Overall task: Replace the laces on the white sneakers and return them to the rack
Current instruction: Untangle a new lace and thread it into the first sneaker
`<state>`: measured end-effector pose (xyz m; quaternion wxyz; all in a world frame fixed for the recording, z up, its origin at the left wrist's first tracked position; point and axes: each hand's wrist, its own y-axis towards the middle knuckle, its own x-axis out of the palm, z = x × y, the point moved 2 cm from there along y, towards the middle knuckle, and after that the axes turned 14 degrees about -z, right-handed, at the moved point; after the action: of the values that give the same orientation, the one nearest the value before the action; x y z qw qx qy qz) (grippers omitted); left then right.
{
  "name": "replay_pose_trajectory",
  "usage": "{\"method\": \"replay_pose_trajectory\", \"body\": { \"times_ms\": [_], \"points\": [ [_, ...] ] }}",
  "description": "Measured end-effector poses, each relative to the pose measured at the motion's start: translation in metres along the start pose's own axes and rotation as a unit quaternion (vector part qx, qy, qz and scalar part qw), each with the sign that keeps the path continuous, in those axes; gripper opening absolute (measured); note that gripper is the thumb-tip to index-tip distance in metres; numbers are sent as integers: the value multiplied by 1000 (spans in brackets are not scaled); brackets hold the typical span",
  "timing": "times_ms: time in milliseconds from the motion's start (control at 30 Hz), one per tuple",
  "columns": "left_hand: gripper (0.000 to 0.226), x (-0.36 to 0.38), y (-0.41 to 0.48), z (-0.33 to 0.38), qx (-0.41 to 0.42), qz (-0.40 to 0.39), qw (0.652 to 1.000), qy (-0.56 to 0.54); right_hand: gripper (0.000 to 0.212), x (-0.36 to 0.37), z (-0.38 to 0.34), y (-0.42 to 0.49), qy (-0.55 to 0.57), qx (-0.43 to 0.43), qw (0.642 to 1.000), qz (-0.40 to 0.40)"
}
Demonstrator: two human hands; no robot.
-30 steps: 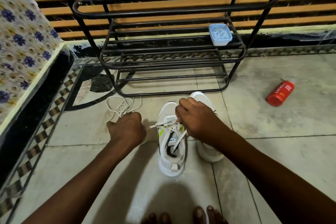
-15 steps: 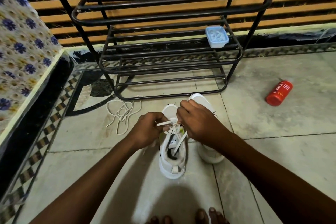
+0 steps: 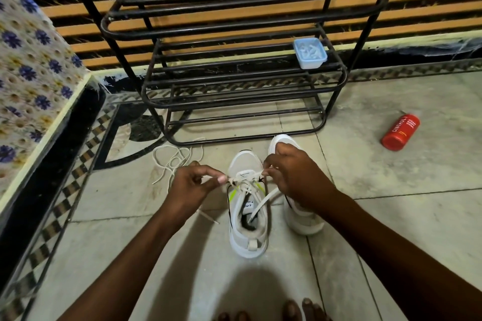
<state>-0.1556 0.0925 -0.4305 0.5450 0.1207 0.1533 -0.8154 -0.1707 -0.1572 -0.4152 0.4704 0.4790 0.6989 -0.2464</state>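
Two white sneakers stand on the floor, toes toward the black metal rack (image 3: pixel 242 96). The left sneaker (image 3: pixel 247 232) has yellow-green accents and a white lace (image 3: pixel 246 182) partly threaded near its toe. My left hand (image 3: pixel 194 185) pinches one end of that lace at the shoe's left side. My right hand (image 3: pixel 292 177) pinches the other end on the right, and a loose length trails down into the shoe's opening. The right sneaker (image 3: pixel 302 219) is largely hidden behind my right hand and wrist. A loose white lace (image 3: pixel 174 159) lies in a tangle on the floor to the left.
A small light-blue tub (image 3: pixel 309 52) sits on the rack's middle shelf at the right. A red bottle (image 3: pixel 400 132) lies on the floor at the right. A flower-patterned cloth (image 3: pixel 28 73) covers a ledge at the left. My bare toes (image 3: pixel 294 310) show at the bottom.
My left hand has moved right from the floor beside the shoe to the lace and now pinches its left end. My right hand has kept its hold on the right end.
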Motion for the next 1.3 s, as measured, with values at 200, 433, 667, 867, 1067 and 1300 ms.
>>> {"method": "replay_pose_trajectory", "body": {
  "times_ms": [200, 433, 667, 867, 1067, 1300],
  "points": [
    [11, 1, -7, -14, -23, 38, 999, 14, 14, -5, 5, -13, 54, 54, 997, 22],
    [15, 15, -7, -26, -67, 60, 996, 22, 7, -13, 10, -32, 94, 155, 981, 69],
    [18, 9, -5, -42, -116, 78, 989, 39, 12, -12, 29, -46, 91, 240, 966, 43],
    [17, 6, -2, -58, -158, 87, 982, 58, 33, -6, 36, -57, 76, 292, 952, 49],
    [18, 13, -6, -54, -180, 92, 968, 149, 25, -2, 33, -62, 64, 332, 941, 19],
    [14, 12, -14, -53, -228, 98, 952, 181, 16, 2, 35, -63, 67, 364, 929, 8]
  ]
}}
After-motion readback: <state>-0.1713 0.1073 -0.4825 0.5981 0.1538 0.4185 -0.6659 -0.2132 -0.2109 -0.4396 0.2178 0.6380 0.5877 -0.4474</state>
